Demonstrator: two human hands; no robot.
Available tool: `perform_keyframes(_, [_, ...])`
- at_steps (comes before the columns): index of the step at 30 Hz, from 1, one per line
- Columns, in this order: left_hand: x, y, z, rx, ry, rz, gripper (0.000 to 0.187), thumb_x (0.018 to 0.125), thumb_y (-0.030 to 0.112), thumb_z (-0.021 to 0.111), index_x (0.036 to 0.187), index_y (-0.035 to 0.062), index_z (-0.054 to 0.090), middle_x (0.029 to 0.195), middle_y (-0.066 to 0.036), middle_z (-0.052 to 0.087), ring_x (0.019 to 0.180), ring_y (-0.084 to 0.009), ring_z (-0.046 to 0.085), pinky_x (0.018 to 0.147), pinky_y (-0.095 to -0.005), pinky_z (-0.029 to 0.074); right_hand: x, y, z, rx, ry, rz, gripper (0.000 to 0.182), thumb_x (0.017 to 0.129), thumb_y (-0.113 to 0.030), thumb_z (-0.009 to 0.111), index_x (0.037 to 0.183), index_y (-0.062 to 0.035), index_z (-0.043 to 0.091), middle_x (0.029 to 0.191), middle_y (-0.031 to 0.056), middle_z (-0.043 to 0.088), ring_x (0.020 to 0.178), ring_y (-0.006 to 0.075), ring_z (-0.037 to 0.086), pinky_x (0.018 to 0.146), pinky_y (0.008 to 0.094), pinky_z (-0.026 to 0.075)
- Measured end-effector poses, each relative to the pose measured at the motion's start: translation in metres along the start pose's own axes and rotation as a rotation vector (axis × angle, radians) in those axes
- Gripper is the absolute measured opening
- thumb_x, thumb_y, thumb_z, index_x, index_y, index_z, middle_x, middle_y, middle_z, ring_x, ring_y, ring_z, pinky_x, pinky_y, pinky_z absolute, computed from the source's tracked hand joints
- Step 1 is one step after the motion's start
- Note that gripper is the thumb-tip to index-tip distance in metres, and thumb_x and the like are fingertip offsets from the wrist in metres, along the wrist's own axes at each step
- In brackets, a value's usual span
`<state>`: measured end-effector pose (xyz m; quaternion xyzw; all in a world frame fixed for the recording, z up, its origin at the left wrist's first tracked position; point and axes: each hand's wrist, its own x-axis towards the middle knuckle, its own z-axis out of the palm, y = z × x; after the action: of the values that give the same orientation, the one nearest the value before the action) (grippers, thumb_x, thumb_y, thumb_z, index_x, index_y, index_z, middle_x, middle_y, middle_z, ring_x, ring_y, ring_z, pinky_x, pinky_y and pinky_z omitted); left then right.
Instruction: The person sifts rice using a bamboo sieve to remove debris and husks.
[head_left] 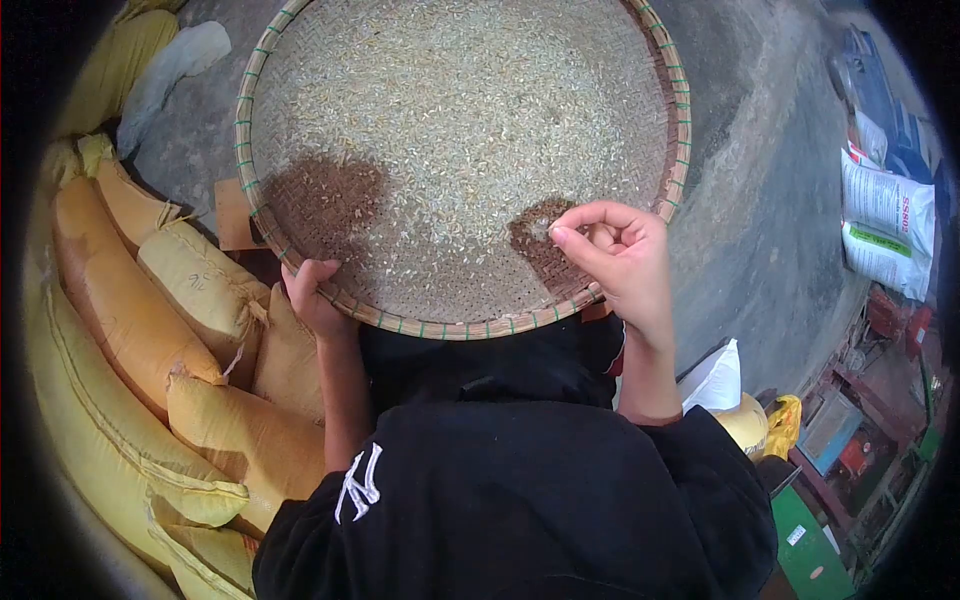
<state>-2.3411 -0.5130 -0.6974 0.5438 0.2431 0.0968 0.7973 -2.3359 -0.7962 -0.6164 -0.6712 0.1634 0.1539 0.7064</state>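
A round woven bamboo winnowing tray (pixel 247 130), its rim bound with green ties, lies in front of me at lap height. Pale grains (pixel 480 110), which look like rice, are spread thinly over it. Two darker brown patches show on the weave, at the left and near my right hand. My left hand (pixel 315 295) grips the near-left rim, with the thumb over the top. Above the near-right part of the tray is my right hand (pixel 620 255), thumb and forefinger pinched together. Whatever sits between those fingertips is too small to make out.
Several full yellow and orange sacks (pixel 120 280) are piled along the left. Grey concrete floor (pixel 760 250) runs to the right. White printed bags (pixel 885 225) stand at the far right, above red and green machinery (pixel 850 450). A white sack (pixel 715 378) is beside my right elbow.
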Motion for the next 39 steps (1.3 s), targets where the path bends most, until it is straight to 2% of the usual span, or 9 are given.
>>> perform_keyframes(5, [0.0, -0.001, -0.003, 0.045, 0.006, -0.017, 0.033, 0.065, 0.004, 0.043, 0.096, -0.0066, 0.049, 0.094, -0.014, 0.056, 0.084, -0.023, 0.055, 0.079, -0.0311, 0.044, 0.002, 0.003, 0.002, 0.024, -0.021, -0.029, 0.004, 0.081, -0.003, 0.06, 0.079, -0.0006, 0.06, 0.056, -0.0118, 0.032, 0.048, -0.0016, 0.026, 0.042, 0.0177, 0.018])
perform_keyframes(7, [0.0, 0.002, 0.003, -0.042, -0.009, -0.028, 0.033, 0.064, 0.004, 0.044, 0.095, -0.0065, 0.049, 0.093, -0.014, 0.056, 0.084, -0.023, 0.055, 0.078, -0.031, 0.044, 0.002, 0.0, 0.002, 0.817, -0.245, 0.287, 0.012, 0.084, -0.007, 0.05, 0.072, -0.0032, 0.05, 0.056, -0.0083, 0.029, 0.046, 0.0013, 0.026, 0.04, 0.0188, 0.018])
perform_keyframes(10, [0.001, -0.005, -0.013, 0.068, 0.007, -0.027, 0.035, 0.063, 0.003, 0.044, 0.096, -0.0067, 0.049, 0.093, -0.014, 0.056, 0.083, -0.023, 0.055, 0.078, -0.0313, 0.045, 0.005, 0.009, 0.004, 1.009, -0.46, 0.321, 0.02, 0.079, -0.016, 0.047, 0.064, -0.0072, 0.036, 0.057, -0.0037, 0.027, 0.044, 0.0049, 0.023, 0.038, 0.0189, 0.018])
perform_keyframes(16, [-0.001, -0.001, -0.002, 0.061, 0.045, -0.02, 0.038, 0.063, 0.003, 0.044, 0.099, -0.0075, 0.049, 0.093, -0.015, 0.056, 0.083, -0.0236, 0.056, 0.078, -0.0323, 0.046, 0.003, 0.006, 0.02, 0.015, -0.047, 0.0, 0.02, 0.081, -0.006, 0.039, 0.065, 0.0013, 0.046, 0.05, -0.0031, 0.03, 0.042, 0.0037, 0.025, 0.039, 0.0206, 0.02])
perform_keyframes(21, [-0.001, 0.005, 0.008, -0.036, 0.006, -0.022, 0.04, 0.062, 0.003, 0.043, 0.1, -0.0078, 0.048, 0.095, -0.015, 0.056, 0.083, -0.0241, 0.056, 0.078, -0.0327, 0.046, 0.011, 0.018, 0.001, 1.145, -0.582, 0.365, 0.037, 0.09, -0.023, 0.039, 0.056, -0.0076, 0.037, 0.049, -0.0018, 0.032, 0.039, 0.0071, 0.025, 0.038, 0.0212, 0.021])
perform_keyframes(25, [0.0, 0.001, 0.003, -0.048, 0.003, -0.019, 0.041, 0.062, 0.003, 0.043, 0.101, -0.0077, 0.048, 0.096, -0.015, 0.056, 0.084, -0.0244, 0.056, 0.078, -0.0327, 0.046, 0.012, 0.02, 0.003, 1.298, -0.777, 0.189, 0.042, 0.091, -0.026, 0.036, 0.053, -0.0123, 0.027, 0.05, -0.002, 0.03, 0.042, 0.0089, 0.028, 0.039, 0.0222, 0.022])
perform_keyframes(28, [0.0, 0.003, 0.003, 0.007, -0.014, -0.021, 0.042, 0.062, 0.003, 0.043, 0.102, -0.0073, 0.048, 0.098, -0.015, 0.056, 0.087, -0.0246, 0.056, 0.079, -0.0328, 0.046, 0.008, 0.012, 0.005, 1.099, -0.677, 0.129, 0.041, 0.092, -0.025, 0.041, 0.054, -0.0079, 0.043, 0.052, -0.0023, 0.038, 0.044, 0.0067, 0.032, 0.04, 0.0214, 0.023])
perform_keyframes(30, [0.002, 0.0, 0.0, -0.003, 0.02, -0.035, 0.042, 0.062, 0.003, 0.043, 0.102, -0.0072, 0.048, 0.099, -0.015, 0.056, 0.087, -0.0248, 0.056, 0.08, -0.0329, 0.046, 0.006, 0.001, 0.013, 0.144, -0.206, 0.047, 0.031, 0.09, -0.02, 0.051, 0.066, -0.0009, 0.058, 0.051, -0.0058, 0.038, 0.046, 0.0023, 0.034, 0.04, 0.0205, 0.021])
perform_keyframes(39, [0.002, 0.002, 0.003, -0.043, -0.031, -0.042, 0.045, 0.064, 0.007, 0.044, 0.106, -0.0074, 0.048, 0.1, -0.015, 0.056, 0.092, -0.0262, 0.055, 0.084, -0.0348, 0.044, 0.003, 0.008, 0.029, -0.58, 0.03, -0.213, 0.012, 0.077, -0.011, 0.069, 0.087, -0.0048, 0.064, 0.047, -0.0062, 0.029, 0.045, 0.0023, 0.024, 0.043, 0.0234, 0.02])
